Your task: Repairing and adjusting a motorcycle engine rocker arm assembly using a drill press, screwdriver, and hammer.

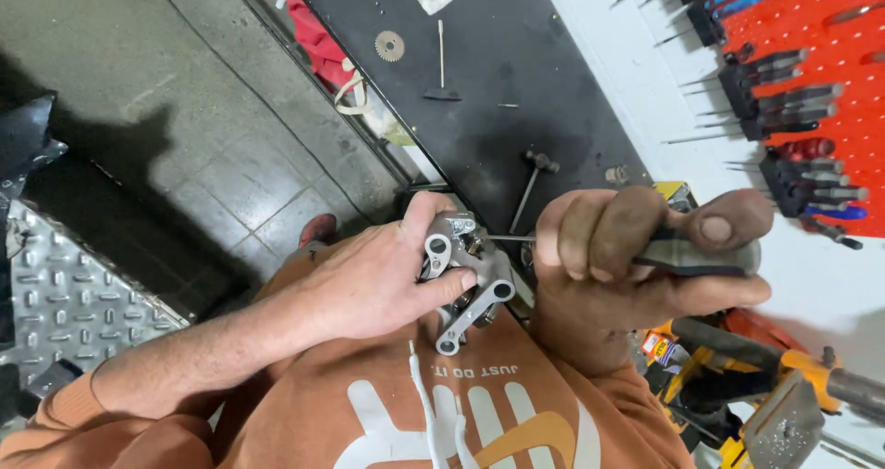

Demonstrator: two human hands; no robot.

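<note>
Cast-metal bracket (466,280), a grey part with bored lugs and a forked arm, sits clamped in the left hand (369,284) just in front of the person's chest, above the near edge of the black counter (516,72). It looks rigid and fairly weighty for its size, bare metal with hard edges and probably a film of oil (the fingers around it are grimy), so it would likely slip if pinched lightly. The sound place to hold it seems to be the thick body between the lugs, which is where the left thumb and fingers wrap it now, closed firmly around it.

Its long axis runs diagonally, from the round lug at the upper left near the thumb down to the forked arm, whose end eye points toward the orange shirt (387,414).

The right hand (636,257) is closed in a fist around the dark handle of a screwdriver (701,257), thumb laid along the top. The thin shaft runs nearly level to the left, and its tip meets the upper part of the bracket.

Beyond, a small toothed disc (389,46) lies on the counter, and tools hang on a red pegboard (830,54).
</note>
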